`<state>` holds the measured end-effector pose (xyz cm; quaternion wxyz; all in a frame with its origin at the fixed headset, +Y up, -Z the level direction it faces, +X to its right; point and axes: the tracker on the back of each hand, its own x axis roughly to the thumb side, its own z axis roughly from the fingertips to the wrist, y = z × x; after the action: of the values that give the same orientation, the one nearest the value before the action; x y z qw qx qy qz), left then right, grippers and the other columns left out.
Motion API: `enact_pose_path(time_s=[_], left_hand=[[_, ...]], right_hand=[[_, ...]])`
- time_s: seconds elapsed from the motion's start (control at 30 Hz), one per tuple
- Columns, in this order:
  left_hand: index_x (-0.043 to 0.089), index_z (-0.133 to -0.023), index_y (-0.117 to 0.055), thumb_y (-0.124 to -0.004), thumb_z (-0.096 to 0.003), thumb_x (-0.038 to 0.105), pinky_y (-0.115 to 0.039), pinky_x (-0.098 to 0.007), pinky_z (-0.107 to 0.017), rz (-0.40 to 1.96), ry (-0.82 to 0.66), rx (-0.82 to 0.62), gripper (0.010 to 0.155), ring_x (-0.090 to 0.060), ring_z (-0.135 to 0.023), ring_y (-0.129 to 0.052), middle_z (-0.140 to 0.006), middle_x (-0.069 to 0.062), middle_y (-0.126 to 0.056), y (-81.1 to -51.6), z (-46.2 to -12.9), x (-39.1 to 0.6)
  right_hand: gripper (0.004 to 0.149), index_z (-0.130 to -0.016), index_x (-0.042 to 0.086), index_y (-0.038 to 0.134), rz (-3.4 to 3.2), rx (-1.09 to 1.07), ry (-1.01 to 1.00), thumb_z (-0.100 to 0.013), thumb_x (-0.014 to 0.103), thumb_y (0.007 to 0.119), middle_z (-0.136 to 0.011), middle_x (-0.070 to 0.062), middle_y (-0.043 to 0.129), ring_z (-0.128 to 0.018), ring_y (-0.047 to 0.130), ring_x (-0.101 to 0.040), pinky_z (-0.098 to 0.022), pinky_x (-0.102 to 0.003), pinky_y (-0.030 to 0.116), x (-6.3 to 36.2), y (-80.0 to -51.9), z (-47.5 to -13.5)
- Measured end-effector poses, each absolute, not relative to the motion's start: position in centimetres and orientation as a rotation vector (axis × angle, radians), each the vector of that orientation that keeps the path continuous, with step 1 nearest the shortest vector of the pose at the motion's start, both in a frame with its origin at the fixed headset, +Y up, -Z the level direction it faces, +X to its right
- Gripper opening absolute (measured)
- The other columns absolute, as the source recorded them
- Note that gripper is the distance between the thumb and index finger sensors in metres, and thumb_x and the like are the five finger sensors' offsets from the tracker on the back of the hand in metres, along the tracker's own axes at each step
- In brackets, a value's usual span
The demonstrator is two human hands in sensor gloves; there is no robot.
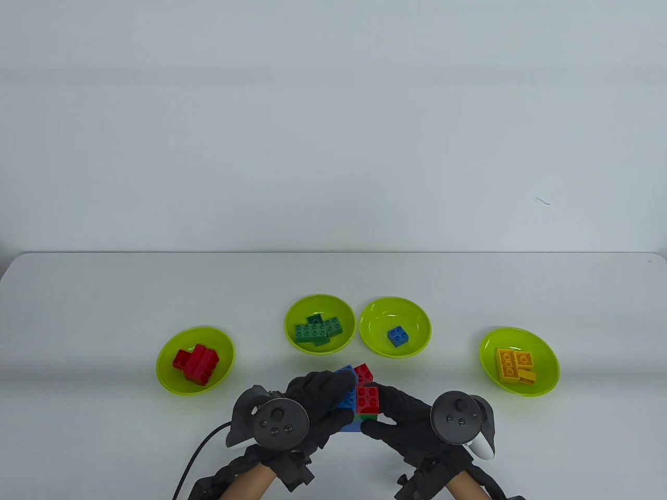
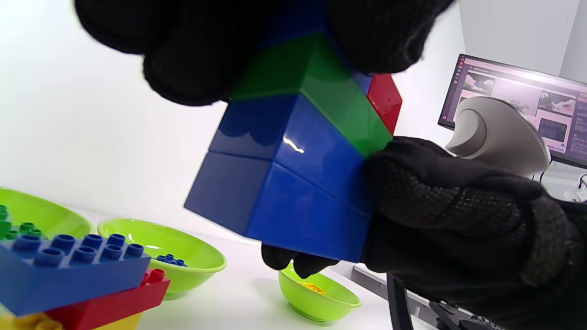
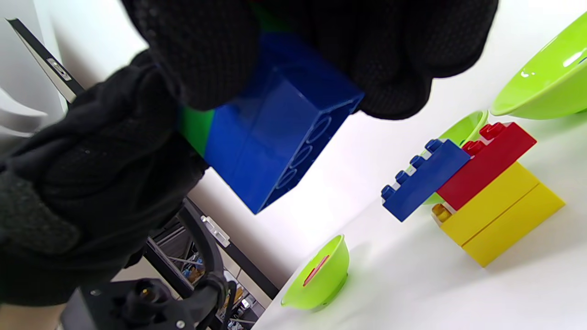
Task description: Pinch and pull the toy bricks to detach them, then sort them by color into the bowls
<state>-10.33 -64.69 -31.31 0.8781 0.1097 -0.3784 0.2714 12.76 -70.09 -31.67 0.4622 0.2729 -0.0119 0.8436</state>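
Observation:
Both gloved hands hold one brick stack (image 1: 365, 403) above the table's front edge: blue bricks (image 2: 293, 192), a green layer (image 2: 330, 96) and a red brick (image 1: 369, 397) on top. My left hand (image 1: 338, 398) grips the blue side. My right hand (image 1: 379, 414) pinches the red and green end. A second stack (image 3: 481, 192) of a blue, a red and yellow bricks stands on the table just behind the hands, its red brick (image 1: 363, 372) showing above my fingers. Four lime bowls hold sorted bricks: red bowl (image 1: 167, 372), green bowl (image 1: 319, 300), blue bowl (image 1: 380, 317), yellow bowl (image 1: 547, 359).
The white table (image 1: 104, 291) stretches beyond the bowls to a pale wall. A cable (image 1: 195, 458) runs off the front edge under my left wrist. A monitor (image 2: 527, 96) shows past the table's right side in the left wrist view.

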Motion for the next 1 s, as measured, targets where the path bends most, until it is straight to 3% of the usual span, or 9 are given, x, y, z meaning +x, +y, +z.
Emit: enact_pose_path(time_s=[0.1,0.17,0.3,0.47,0.7,0.87,1.0], left_hand=[[0.001,-0.102,-0.063,-0.074,-0.0496,0.039,-0.067,-0.057,-0.062,0.619,-0.783,0.219,0.066,-0.042,-0.079,-0.085,-0.093,-0.027,-0.078,-65.0,-31.5,-10.5],[-0.001,-0.106,-0.052,-0.075,-0.049,0.046,-0.062,-0.059,-0.065,0.666,-0.771,0.191,0.077,-0.046,-0.087,-0.078,-0.1,-0.03,-0.068,-65.5,-31.7,-10.7],[-0.004,-0.107,-0.047,-0.075,-0.0475,0.05,-0.06,-0.061,-0.066,0.785,-0.735,0.159,0.085,-0.048,-0.088,-0.075,-0.101,-0.032,-0.064,-67.2,-32.2,-11.2],[-0.004,-0.102,-0.057,-0.075,-0.0477,0.048,-0.064,-0.06,-0.062,0.929,-0.714,0.112,0.077,-0.046,-0.082,-0.082,-0.094,-0.031,-0.074,-69.5,-32.0,-11.1],[-0.002,-0.095,-0.067,-0.076,-0.046,0.042,-0.069,-0.059,-0.058,0.998,-0.701,0.146,0.067,-0.043,-0.074,-0.088,-0.085,-0.027,-0.084,-69.6,-31.6,-11.0],[-0.002,-0.095,-0.068,-0.075,-0.0451,0.042,-0.07,-0.058,-0.058,0.96,-0.714,0.169,0.067,-0.043,-0.074,-0.089,-0.085,-0.027,-0.084,-69.8,-31.5,-10.6],[-0.002,-0.095,-0.069,-0.076,-0.0447,0.041,-0.069,-0.058,-0.058,0.93,-0.73,0.126,0.067,-0.044,-0.074,-0.089,-0.085,-0.027,-0.084,-70.5,-31.3,-9.8]], right_hand=[[0.063,-0.1,0.005,0.065,2.065,0.649,-0.067,-0.047,0.035,0.082,-0.093,-0.022,0.079,-0.078,0.086,-0.042,-0.063,-0.056,0.067,13.0,-70.1,-31.5],[0.063,-0.099,0.005,0.066,2.05,0.637,-0.077,-0.047,0.035,0.082,-0.092,-0.022,0.079,-0.078,0.086,-0.042,-0.063,-0.056,0.067,13.2,-70.0,-31.4],[0.063,-0.099,0.005,0.065,2.035,0.633,-0.094,-0.047,0.036,0.082,-0.092,-0.021,0.079,-0.078,0.086,-0.041,-0.063,-0.055,0.067,13.4,-69.8,-31.3],[0.063,-0.099,0.005,0.066,2.016,0.641,-0.094,-0.047,0.036,0.082,-0.091,-0.021,0.08,-0.077,0.086,-0.041,-0.063,-0.055,0.068,13.4,-69.8,-31.1],[0.063,-0.098,0.004,0.067,2.007,0.656,-0.09,-0.046,0.036,0.083,-0.09,-0.022,0.081,-0.076,0.087,-0.042,-0.063,-0.056,0.068,13.3,-69.6,-30.9],[0.074,-0.101,0.002,0.063,2.015,0.684,-0.172,-0.044,0.044,0.085,-0.094,-0.023,0.077,-0.08,0.084,-0.043,-0.066,-0.057,0.064,13.2,-67.8,-30.8],[0.073,-0.1,0.003,0.067,2.095,0.704,-0.223,-0.044,0.046,0.085,-0.093,-0.023,0.08,-0.079,0.084,-0.044,-0.065,-0.058,0.064,12.9,-66.0,-30.5]])
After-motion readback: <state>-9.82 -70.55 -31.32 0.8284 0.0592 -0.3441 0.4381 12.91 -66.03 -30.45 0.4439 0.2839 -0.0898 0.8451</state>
